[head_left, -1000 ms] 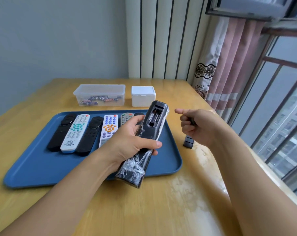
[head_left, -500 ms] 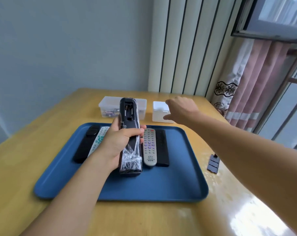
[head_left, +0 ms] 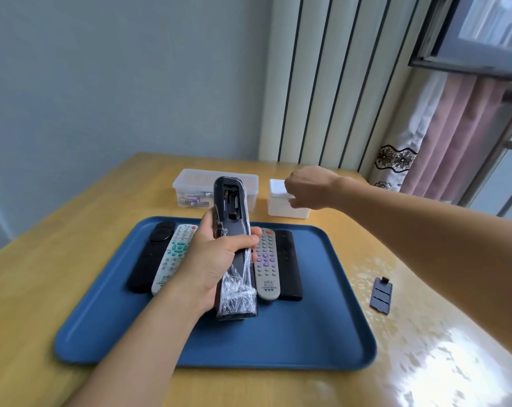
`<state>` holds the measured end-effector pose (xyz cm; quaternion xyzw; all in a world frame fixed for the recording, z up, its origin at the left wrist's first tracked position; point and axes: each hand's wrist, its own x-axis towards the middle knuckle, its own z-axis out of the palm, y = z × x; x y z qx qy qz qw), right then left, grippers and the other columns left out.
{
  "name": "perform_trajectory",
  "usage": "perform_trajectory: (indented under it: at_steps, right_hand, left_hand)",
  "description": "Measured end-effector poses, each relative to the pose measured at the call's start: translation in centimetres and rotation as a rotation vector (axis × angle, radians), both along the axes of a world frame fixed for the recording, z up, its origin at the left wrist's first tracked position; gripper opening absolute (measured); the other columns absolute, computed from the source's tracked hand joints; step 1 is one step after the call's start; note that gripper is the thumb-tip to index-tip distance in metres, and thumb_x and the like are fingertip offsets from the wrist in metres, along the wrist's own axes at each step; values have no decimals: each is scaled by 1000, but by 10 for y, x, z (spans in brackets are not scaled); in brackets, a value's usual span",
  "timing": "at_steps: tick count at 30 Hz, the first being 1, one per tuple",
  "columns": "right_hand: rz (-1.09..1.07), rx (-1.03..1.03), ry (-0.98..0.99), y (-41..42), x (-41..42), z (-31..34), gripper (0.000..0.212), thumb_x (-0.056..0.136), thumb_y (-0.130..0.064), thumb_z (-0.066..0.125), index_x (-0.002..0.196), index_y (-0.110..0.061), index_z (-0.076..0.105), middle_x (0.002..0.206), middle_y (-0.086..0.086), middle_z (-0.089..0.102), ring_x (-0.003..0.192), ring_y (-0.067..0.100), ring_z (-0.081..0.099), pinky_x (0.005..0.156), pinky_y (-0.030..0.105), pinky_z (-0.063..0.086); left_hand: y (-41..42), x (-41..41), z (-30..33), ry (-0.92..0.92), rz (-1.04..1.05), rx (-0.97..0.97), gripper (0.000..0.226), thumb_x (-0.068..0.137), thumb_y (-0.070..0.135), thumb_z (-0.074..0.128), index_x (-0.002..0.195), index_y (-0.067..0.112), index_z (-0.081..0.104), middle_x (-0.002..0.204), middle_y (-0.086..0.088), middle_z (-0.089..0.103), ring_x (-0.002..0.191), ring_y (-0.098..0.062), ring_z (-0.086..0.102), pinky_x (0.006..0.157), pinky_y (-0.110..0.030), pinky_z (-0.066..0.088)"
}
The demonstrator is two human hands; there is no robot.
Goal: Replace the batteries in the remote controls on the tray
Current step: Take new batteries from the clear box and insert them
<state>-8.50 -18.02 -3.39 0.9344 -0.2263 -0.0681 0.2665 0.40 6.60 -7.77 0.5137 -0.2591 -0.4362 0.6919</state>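
Nearest, above the blue tray (head_left: 322, 342), a black remote (head_left: 234, 245) wrapped in crinkled film is being gripped by the left hand (head_left: 216, 259), fingers clamped round its middle, back turned up so the open, seemingly empty battery bay is presented. Right of the tray, its detached cover (head_left: 381, 294) is being kept aside. Beyond the tray, the right hand (head_left: 306, 188) is being held over the white box (head_left: 281, 205), probably to discard spent cells; its finger state cannot be told. Left of that, a clear box (head_left: 190, 186) of batteries is being kept ready.
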Motion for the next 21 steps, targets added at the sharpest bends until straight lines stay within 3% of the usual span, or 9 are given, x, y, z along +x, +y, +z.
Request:
perform_trajectory:
  at_steps: [2, 4, 6, 10, 13, 17, 20, 21]
  right_hand:
    - [-24, 52, -14, -4, 1, 2, 40, 96, -30, 59, 64, -12, 44, 63, 1, 48, 62, 24, 50, 53, 31, 41]
    - [-70, 153, -62, -10, 2, 9, 32, 95, -32, 62, 79, -5, 62, 76, 5, 65, 72, 26, 63, 62, 33, 52]
    - [-109, 244, -112, -16, 1, 19, 31, 96, -33, 62, 95, -3, 71, 93, 8, 73, 79, 26, 68, 63, 30, 53]
    - [-119, 259, -151, -23, -2, 30, 30, 93, -34, 68, 112, -11, 71, 108, 2, 72, 89, 19, 65, 72, 28, 51]
    - [-107, 254, -226, -21, -5, 26, 32, 89, -37, 72, 112, -15, 70, 100, -3, 66, 85, 15, 59, 59, 22, 37]
    - [-23, 95, -259, -18, -4, 18, 29, 90, -34, 68, 111, -15, 68, 100, 1, 71, 76, 17, 60, 56, 22, 40]
    - [1, 16, -428, -16, 0, 20, 15, 91, -27, 68, 97, -17, 59, 78, -1, 63, 60, 14, 52, 48, 20, 34]
    - [-28, 18, -506, -16, 3, 20, 20, 90, -27, 70, 89, -16, 53, 70, -3, 56, 56, 12, 48, 47, 21, 33]
  left_hand:
    - [0, -1, 1, 18, -8, -20, 48, 84, -12, 69, 121, 16, 59, 96, -14, 78, 64, -18, 72, 52, -28, 56]
    - [0, -2, 1, 8, -19, -29, 49, 84, -13, 68, 121, 17, 59, 94, -13, 78, 65, -19, 72, 53, -28, 56]
    - [1, -3, 1, -16, -28, -27, 49, 83, -13, 69, 121, 18, 59, 94, -12, 79, 68, -20, 72, 54, -27, 56]
    - [1, -2, 1, 1, -39, -29, 48, 83, -12, 69, 120, 17, 59, 96, -14, 78, 66, -18, 72, 52, -27, 55]
    - [1, -2, 1, 6, -39, -24, 48, 83, -12, 69, 120, 17, 59, 96, -13, 78, 67, -17, 73, 51, -26, 55]
    - [1, -2, 2, 14, -52, -28, 48, 84, -13, 68, 121, 16, 58, 97, -14, 78, 72, -20, 75, 52, -27, 56]
    - [1, -2, 1, 21, -52, -30, 48, 83, -13, 68, 121, 16, 58, 97, -15, 78, 74, -22, 75, 53, -29, 57]
    - [1, -1, 0, 19, -51, -27, 49, 83, -13, 69, 121, 16, 58, 98, -15, 78, 76, -23, 75, 55, -30, 58]
